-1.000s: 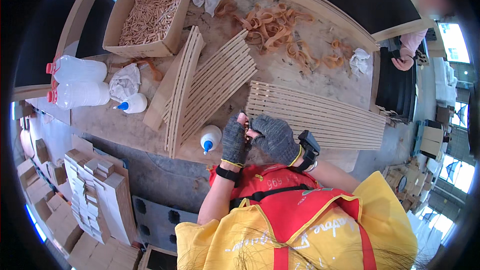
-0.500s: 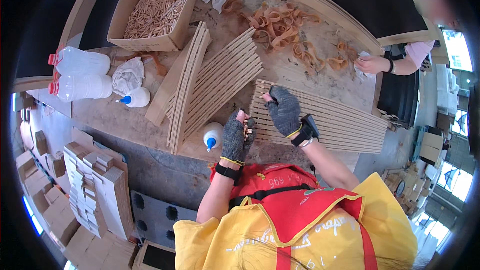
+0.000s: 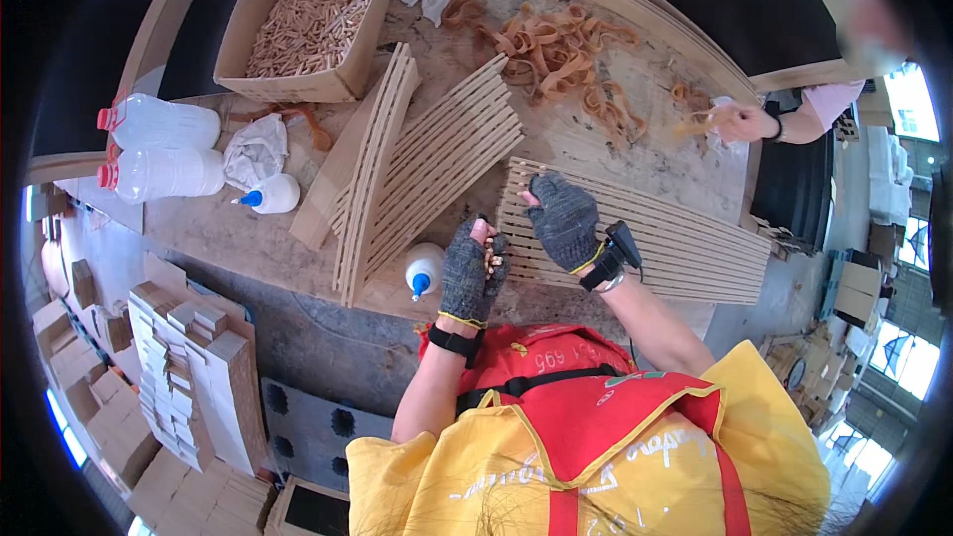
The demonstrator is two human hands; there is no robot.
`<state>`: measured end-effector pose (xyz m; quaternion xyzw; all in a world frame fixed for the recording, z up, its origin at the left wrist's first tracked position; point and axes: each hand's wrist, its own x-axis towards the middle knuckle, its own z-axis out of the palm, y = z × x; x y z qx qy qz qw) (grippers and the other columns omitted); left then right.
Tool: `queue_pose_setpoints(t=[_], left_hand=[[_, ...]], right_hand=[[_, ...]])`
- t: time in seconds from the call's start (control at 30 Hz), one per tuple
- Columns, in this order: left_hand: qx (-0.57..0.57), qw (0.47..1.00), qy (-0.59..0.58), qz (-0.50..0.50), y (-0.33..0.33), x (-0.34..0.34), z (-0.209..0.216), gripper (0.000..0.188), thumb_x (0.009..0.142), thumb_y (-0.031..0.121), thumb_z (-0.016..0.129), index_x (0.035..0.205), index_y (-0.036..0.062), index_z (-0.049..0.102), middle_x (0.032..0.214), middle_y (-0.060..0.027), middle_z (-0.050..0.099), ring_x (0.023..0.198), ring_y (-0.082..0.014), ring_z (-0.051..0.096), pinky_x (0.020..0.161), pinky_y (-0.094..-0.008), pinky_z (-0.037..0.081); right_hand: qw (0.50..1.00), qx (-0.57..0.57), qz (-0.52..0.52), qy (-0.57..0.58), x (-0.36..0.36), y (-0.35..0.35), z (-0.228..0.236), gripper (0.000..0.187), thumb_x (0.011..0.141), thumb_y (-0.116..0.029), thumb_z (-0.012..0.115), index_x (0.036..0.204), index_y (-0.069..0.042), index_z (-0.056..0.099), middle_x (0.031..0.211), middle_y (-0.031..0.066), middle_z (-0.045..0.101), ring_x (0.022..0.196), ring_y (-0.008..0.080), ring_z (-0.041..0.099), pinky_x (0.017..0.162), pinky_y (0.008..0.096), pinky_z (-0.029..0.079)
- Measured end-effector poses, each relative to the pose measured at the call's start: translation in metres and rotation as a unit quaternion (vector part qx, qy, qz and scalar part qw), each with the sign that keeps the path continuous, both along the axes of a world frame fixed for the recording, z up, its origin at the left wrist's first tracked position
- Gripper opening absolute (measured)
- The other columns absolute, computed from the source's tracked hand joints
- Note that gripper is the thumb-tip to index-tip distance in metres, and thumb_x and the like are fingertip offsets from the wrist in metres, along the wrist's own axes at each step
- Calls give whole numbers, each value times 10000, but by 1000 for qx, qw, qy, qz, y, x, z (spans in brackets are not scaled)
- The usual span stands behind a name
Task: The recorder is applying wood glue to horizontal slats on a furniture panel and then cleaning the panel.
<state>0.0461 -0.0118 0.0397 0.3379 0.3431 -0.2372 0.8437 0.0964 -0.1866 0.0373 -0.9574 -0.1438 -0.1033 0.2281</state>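
My left hand (image 3: 471, 276), in a dark grey fingerless-tip glove, is curled around several short wooden dowels (image 3: 493, 260) at the table's near edge. Over the left end of a row of wooden slats (image 3: 655, 233) is my right hand (image 3: 564, 221), gloved the same way. Its bare fingertips are drawn together by the slat ends; whatever they may pinch is too small to make out. Just left of my left hand, a white glue bottle (image 3: 425, 263) with a blue tip lies on the table. More slats (image 3: 447, 159) lie to the left, beside slats standing on edge (image 3: 377, 179).
A cardboard box (image 3: 347, 79) full of dowels stands at the far left. Near it are two clear jugs (image 3: 164, 174), rags and another glue bottle (image 3: 273, 195). Tan bands (image 3: 556, 50) are heaped at the back. A co-worker's hand (image 3: 747, 123) reaches in from the right.
The co-worker's hand has shifted slightly right and now holds a tan band that lay on the table. My right wrist has turned slightly; my left hand stays in place.
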Motion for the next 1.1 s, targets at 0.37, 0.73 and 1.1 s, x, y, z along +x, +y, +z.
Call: queue_pose_setpoints(t=[0.37,0.73,1.1], left_hand=[[-23,1000,-17,-2,-3,-1,-1,268,1035,385,570,938,136,564,703,32,564,504,-71,511,418,-212,384],[-22,999,-18,-21,0,-5,-2,257,1036,362,575,910,142,619,724,7,669,538,-63,565,454,-226,433],[300,904,-288,-96,-15,-26,-27,300,1031,383,571,938,109,648,731,16,620,636,-76,571,552,-220,420]], right_hand=[[997,-32,56,45,9,6,4,160,861,-153,635,987,-59,666,873,152,664,775,356,657,657,456,513],[979,109,139,106,-30,20,36,208,871,-243,703,999,-80,713,899,141,662,797,357,654,694,449,507],[978,51,152,135,-44,15,43,126,872,-214,656,936,-106,665,827,115,649,761,335,657,645,445,508]])
